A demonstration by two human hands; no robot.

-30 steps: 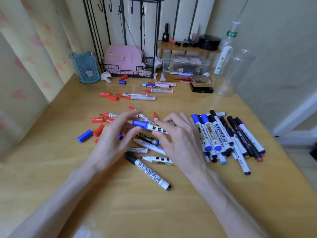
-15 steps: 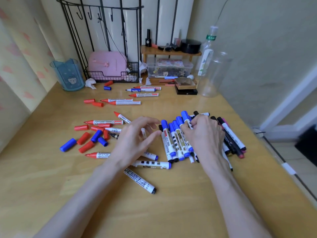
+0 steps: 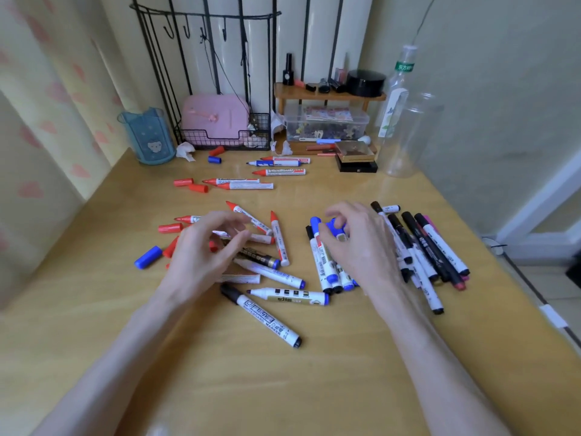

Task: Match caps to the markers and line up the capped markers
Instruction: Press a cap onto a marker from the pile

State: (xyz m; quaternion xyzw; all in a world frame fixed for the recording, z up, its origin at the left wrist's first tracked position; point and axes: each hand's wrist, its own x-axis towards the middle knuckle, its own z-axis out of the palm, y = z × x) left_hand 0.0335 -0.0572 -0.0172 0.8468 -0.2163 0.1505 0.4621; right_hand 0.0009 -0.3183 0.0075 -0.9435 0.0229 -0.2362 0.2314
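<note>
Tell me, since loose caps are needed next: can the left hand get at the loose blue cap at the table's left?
Probably yes. The blue cap lies alone on bare table, just left of the left hand, with nothing on top of it.

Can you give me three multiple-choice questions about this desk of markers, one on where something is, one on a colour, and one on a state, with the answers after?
1. Where does the loose blue cap lie?
A. left of the left hand
B. among the black markers
C. inside the blue cup

2. What colour are the caps under the right hand's fingertips?
A. red
B. blue
C. green

3. What state is the marker nearest the camera in?
A. uncapped
B. capped in black
C. held upright

Answers:
1 A: the cap lies alone on the table, left of the left hand, far from the blue cup.
2 B: the right hand rests on the blue-capped markers in the row.
3 B: the nearest marker lies flat on the table with a black cap on its far end.
</note>
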